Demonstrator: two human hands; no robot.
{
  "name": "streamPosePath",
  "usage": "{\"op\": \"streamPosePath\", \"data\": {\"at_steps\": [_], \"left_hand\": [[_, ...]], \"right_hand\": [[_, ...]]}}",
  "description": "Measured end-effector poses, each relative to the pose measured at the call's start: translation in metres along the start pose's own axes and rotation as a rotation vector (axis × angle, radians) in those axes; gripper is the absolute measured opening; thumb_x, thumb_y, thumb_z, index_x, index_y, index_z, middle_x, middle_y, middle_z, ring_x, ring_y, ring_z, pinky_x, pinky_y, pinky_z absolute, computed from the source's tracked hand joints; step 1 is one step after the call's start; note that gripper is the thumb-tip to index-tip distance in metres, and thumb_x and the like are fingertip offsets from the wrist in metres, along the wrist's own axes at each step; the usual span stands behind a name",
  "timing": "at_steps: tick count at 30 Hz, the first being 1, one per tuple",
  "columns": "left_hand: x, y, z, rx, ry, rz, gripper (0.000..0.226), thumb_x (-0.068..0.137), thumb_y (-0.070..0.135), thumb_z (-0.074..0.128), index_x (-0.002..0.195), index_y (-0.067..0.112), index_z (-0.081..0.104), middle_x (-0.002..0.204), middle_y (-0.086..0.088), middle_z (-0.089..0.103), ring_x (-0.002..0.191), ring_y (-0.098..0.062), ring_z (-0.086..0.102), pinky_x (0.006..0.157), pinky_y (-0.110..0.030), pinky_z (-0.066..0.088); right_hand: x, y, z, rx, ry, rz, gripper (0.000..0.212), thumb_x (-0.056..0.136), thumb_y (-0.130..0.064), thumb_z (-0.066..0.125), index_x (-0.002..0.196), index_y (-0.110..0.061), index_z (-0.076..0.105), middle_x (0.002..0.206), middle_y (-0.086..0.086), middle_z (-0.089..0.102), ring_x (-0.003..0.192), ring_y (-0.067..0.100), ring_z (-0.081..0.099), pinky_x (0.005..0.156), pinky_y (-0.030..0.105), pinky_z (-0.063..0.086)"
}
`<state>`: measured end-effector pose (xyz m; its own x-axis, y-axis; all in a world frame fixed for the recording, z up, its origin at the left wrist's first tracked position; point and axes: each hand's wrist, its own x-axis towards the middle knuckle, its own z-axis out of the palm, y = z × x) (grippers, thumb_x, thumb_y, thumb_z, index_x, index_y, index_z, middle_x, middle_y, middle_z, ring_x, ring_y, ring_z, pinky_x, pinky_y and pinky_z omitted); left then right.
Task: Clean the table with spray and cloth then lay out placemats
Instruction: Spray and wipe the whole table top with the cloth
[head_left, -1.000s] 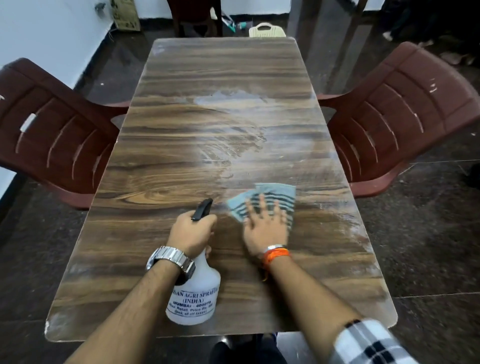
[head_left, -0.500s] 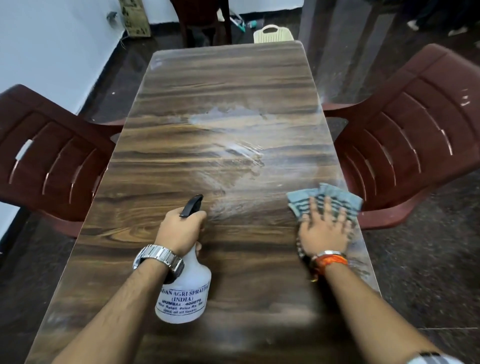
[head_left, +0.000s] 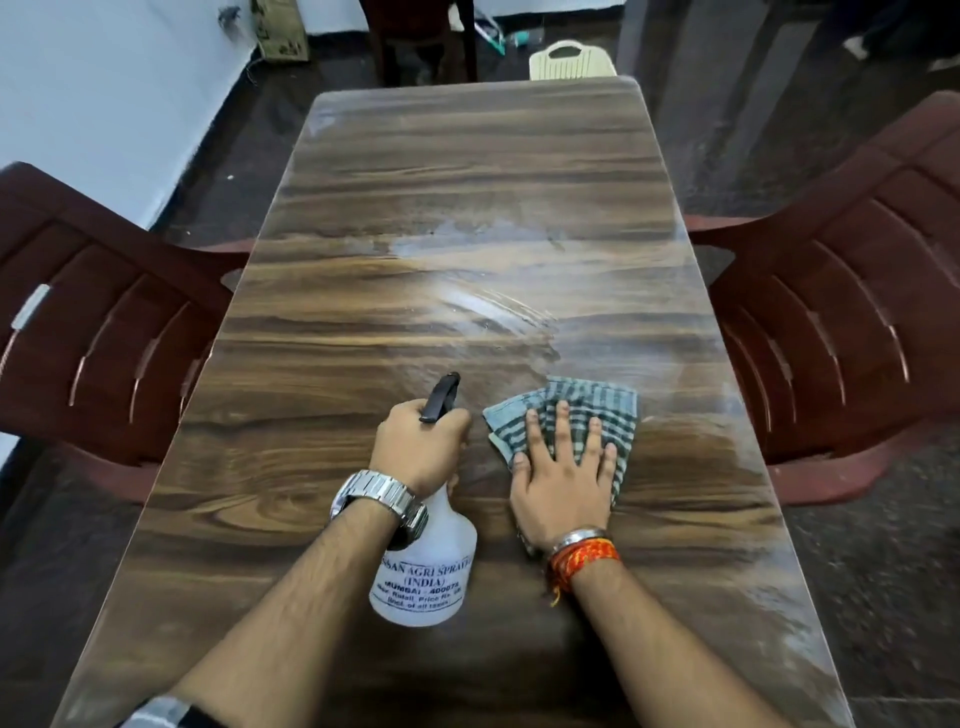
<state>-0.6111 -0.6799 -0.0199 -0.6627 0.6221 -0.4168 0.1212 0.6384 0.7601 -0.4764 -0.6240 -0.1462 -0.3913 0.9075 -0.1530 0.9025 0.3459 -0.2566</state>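
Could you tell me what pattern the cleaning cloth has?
The cloth is checked, dark green on pale, seen in the head view.

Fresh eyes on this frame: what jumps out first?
Two bare forearms reach over the near end of a long wood-grain table. The left hand grips a white spray bottle; just right of it, the right hand lies flat on a checked cloth. Beyond the cloth, a pale wet smear shines mid-table, with maroon chairs on both sides.
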Motion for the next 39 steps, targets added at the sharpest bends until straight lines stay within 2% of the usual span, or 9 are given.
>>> {"op": "streamPosePath", "data": {"at_steps": [4, 7, 10, 13, 16, 18, 25, 36, 39], "left_hand": [[0.024, 0.005, -0.008, -0.03, 0.059, -0.011, 0.029, 0.075, 0.029, 0.058, 0.054, 0.016, 0.042, 0.051, -0.001, 0.047, 0.05, -0.022, 0.038, 0.051, -0.029, 0.03], [0.046, 0.004, -0.025, -0.13, 0.022, -0.082, 0.025, 0.068, 0.031, 0.058, 0.06, 0.008, 0.063, 0.061, -0.002, 0.073, 0.049, -0.024, 0.055, 0.058, -0.033, 0.047], [0.071, -0.003, -0.048, -0.14, 0.055, -0.071, 0.035, 0.065, 0.037, 0.063, 0.07, 0.005, 0.075, 0.069, -0.007, 0.077, 0.065, -0.029, 0.066, 0.071, -0.042, 0.055], [0.092, -0.011, -0.08, -0.122, 0.163, -0.042, 0.024, 0.076, 0.031, 0.065, 0.072, 0.01, 0.077, 0.066, 0.0, 0.077, 0.075, -0.026, 0.071, 0.072, -0.037, 0.052], [0.108, -0.014, -0.107, -0.103, 0.233, -0.071, 0.019, 0.08, 0.023, 0.063, 0.07, 0.009, 0.072, 0.05, 0.007, 0.069, 0.06, -0.021, 0.067, 0.058, -0.031, 0.051], [0.125, -0.018, -0.12, -0.089, 0.261, -0.072, 0.022, 0.074, 0.028, 0.063, 0.071, 0.008, 0.072, 0.053, 0.001, 0.071, 0.059, -0.028, 0.068, 0.056, -0.033, 0.052], [0.178, -0.01, -0.118, -0.145, 0.198, -0.089, 0.019, 0.08, 0.027, 0.063, 0.083, 0.009, 0.066, 0.076, -0.006, 0.079, 0.041, -0.027, 0.057, 0.06, -0.041, 0.052], [0.209, 0.021, -0.097, -0.143, 0.09, -0.049, 0.02, 0.079, 0.022, 0.06, 0.094, 0.01, 0.063, 0.079, -0.002, 0.08, 0.046, -0.027, 0.057, 0.065, -0.044, 0.051], [0.209, 0.022, -0.101, -0.132, 0.057, -0.047, 0.021, 0.083, 0.02, 0.059, 0.1, 0.008, 0.062, 0.082, -0.006, 0.079, 0.048, -0.027, 0.056, 0.062, -0.041, 0.05]], "right_hand": [[0.01, -0.026, 0.003, -0.031, -0.018, 0.132, 0.066, 0.088, -0.053, 0.026, 0.15, -0.037, 0.009, 0.16, 0.007, -0.004, 0.14, 0.049, -0.007, 0.109, 0.065, -0.007], [0.039, -0.076, 0.007, 0.0, -0.037, 0.15, 0.067, 0.09, -0.053, 0.029, 0.15, -0.032, 0.009, 0.159, 0.014, -0.007, 0.137, 0.055, -0.009, 0.105, 0.07, -0.01], [0.064, -0.134, 0.012, 0.026, -0.041, -0.283, 0.068, 0.086, -0.05, 0.015, 0.149, -0.026, 0.022, 0.158, 0.012, 0.01, 0.138, 0.054, 0.005, 0.107, 0.071, -0.001], [0.095, -0.187, 0.011, -0.137, -0.232, -0.728, 0.065, 0.091, -0.045, 0.016, 0.151, -0.022, 0.01, 0.16, 0.005, 0.006, 0.143, 0.043, -0.011, 0.112, 0.062, -0.004], [0.144, -0.223, 0.01, -0.211, -0.259, -0.885, 0.065, 0.094, -0.049, 0.035, 0.151, -0.027, 0.014, 0.16, -0.002, 0.004, 0.145, 0.033, -0.009, 0.114, 0.055, -0.002], [0.182, -0.25, 0.019, -0.184, -0.247, -0.905, 0.059, 0.092, -0.053, 0.036, 0.147, -0.036, 0.025, 0.16, -0.006, 0.005, 0.146, 0.031, -0.004, 0.115, 0.055, -0.001], [0.296, -0.243, 0.01, -0.045, -0.082, -0.434, 0.053, 0.093, -0.051, 0.025, 0.145, -0.05, 0.015, 0.159, -0.012, -0.002, 0.145, 0.037, -0.005, 0.111, 0.061, -0.008], [0.334, 0.043, -0.064, 0.036, 0.073, 0.415, 0.056, 0.091, -0.054, 0.022, 0.146, -0.048, 0.015, 0.16, -0.01, -0.002, 0.144, 0.039, -0.002, 0.112, 0.059, -0.007], [0.323, 0.078, -0.075, 0.046, 0.078, 0.485, 0.056, 0.091, -0.054, 0.02, 0.146, -0.046, 0.017, 0.16, -0.008, 0.0, 0.145, 0.036, 0.0, 0.114, 0.056, -0.005]]}}
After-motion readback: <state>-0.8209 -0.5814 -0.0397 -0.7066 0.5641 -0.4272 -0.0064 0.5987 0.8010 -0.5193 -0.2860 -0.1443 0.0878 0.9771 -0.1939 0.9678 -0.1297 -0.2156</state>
